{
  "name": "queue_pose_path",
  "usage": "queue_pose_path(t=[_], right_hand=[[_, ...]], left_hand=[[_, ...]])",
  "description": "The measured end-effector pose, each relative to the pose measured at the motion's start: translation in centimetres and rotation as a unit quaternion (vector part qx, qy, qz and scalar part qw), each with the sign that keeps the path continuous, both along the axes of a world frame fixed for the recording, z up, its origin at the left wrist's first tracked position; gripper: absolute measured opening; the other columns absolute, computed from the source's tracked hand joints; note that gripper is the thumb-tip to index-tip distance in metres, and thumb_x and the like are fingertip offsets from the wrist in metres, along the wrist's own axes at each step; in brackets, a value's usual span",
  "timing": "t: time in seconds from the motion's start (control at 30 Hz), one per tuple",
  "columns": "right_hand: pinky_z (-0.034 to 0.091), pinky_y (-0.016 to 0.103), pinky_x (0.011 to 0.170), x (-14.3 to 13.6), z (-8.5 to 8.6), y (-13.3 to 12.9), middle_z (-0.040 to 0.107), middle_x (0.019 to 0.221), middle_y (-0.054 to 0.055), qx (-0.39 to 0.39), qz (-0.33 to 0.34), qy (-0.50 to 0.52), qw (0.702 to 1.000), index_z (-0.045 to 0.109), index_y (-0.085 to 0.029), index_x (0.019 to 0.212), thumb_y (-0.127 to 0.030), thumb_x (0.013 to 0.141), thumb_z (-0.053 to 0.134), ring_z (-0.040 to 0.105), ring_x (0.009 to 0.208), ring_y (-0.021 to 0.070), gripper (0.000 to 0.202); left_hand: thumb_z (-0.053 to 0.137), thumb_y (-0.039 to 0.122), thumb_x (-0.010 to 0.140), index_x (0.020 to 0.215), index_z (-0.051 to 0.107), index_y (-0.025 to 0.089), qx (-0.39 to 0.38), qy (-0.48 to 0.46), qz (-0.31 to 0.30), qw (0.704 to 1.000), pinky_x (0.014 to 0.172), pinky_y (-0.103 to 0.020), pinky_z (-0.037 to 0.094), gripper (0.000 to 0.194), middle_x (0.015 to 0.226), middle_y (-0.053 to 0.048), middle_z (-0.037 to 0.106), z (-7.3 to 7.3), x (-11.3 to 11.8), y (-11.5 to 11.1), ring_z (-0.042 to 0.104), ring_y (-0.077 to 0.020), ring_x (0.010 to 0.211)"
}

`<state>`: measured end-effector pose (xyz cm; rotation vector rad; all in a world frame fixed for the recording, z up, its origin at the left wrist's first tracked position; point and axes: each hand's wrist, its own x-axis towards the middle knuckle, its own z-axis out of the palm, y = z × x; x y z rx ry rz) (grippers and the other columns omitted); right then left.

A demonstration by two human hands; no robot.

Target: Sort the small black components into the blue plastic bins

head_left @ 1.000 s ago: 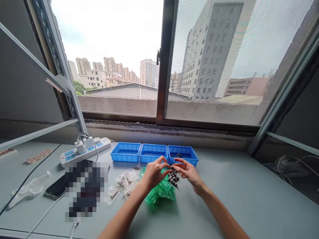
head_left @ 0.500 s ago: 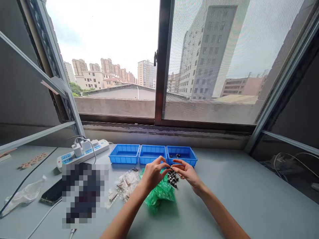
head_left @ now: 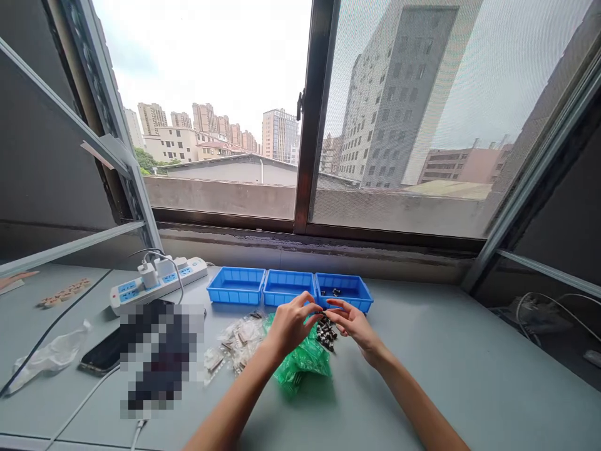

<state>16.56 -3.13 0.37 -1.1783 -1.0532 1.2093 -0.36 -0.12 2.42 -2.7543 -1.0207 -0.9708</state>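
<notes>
My left hand (head_left: 295, 321) and my right hand (head_left: 353, 326) meet at the fingertips above the table, each closed in a pinch. Whatever lies between the fingertips is too small to make out. Just below them is a pile of small black-and-silver parts (head_left: 326, 335). Under my left hand spreads a crumpled green plastic bag (head_left: 305, 363), which the pile adjoins. To its left lie several small clear bags with thin parts (head_left: 241, 341). Behind my hands stands the right blue bin (head_left: 352, 294), with a few small dark parts inside.
The middle blue bin (head_left: 288, 289) and left blue bin (head_left: 236, 287) stand in the same row. At left are a white power strip (head_left: 164, 285) with plugs, a dark phone (head_left: 101, 354), cables and a crumpled clear bag (head_left: 51, 357). A window (head_left: 225, 125) rises behind the table.
The whole view has tilted slightly. My hands stay together over the same spot, with only a tiny shift at the fingertips.
</notes>
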Motion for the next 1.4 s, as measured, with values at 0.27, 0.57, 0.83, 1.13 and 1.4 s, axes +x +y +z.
queue_pose_path(t=[0.27,0.57,0.83,1.13,1.4], right_hand=[[0.026,0.021,0.044,-0.3,0.4,-0.4,0.067,0.077,0.002,-0.012,0.017,0.006,1.000,0.067,-0.020,0.089,-0.045,0.051,0.077,0.035,0.044,0.0040,0.048],[0.024,0.023,0.042,-0.3,0.5,0.0,0.055,0.053,-0.003,0.014,0.001,-0.020,1.000,0.071,-0.019,0.078,-0.053,0.049,0.074,0.030,0.040,0.0045,0.045],[0.028,0.024,0.038,1.9,0.3,0.7,0.056,0.060,-0.002,0.044,-0.162,-0.009,0.986,0.065,-0.019,0.072,-0.052,0.047,0.073,0.035,0.040,0.0064,0.042],[0.036,0.027,0.038,2.9,-0.2,0.5,0.064,0.073,0.004,0.075,-0.268,-0.060,0.959,0.067,-0.018,0.077,-0.052,0.054,0.070,0.042,0.042,0.0085,0.041],[0.038,0.028,0.038,3.2,0.0,0.9,0.066,0.069,0.004,0.090,-0.287,-0.132,0.945,0.069,-0.019,0.076,-0.055,0.057,0.067,0.045,0.040,0.0106,0.041]], left_hand=[[0.056,0.024,0.084,0.091,0.064,0.022,-0.024,0.009,0.006,1.000,0.059,-0.019,0.045,0.011,0.092,0.001,0.060,0.1,0.0,0.0,0.062,-0.0103,0.072],[0.068,0.029,0.074,0.076,0.067,0.022,-0.059,0.035,0.027,0.997,0.062,-0.021,0.044,0.007,0.096,0.002,0.060,-0.3,-0.1,0.4,0.060,-0.0103,0.071],[0.055,0.020,0.084,0.080,0.069,0.025,-0.082,0.006,0.047,0.996,0.059,-0.019,0.042,0.016,0.098,0.003,0.061,-0.5,-0.2,0.5,0.056,-0.0057,0.061],[0.064,0.023,0.077,0.074,0.069,0.023,-0.045,-0.004,0.042,0.998,0.058,-0.019,0.044,0.006,0.099,0.000,0.058,-0.2,-0.4,0.3,0.059,-0.0091,0.071],[0.057,0.024,0.083,0.076,0.067,0.021,0.006,0.021,-0.010,1.000,0.057,-0.019,0.043,0.012,0.101,-0.001,0.057,0.3,0.2,-0.3,0.056,-0.0077,0.067]])
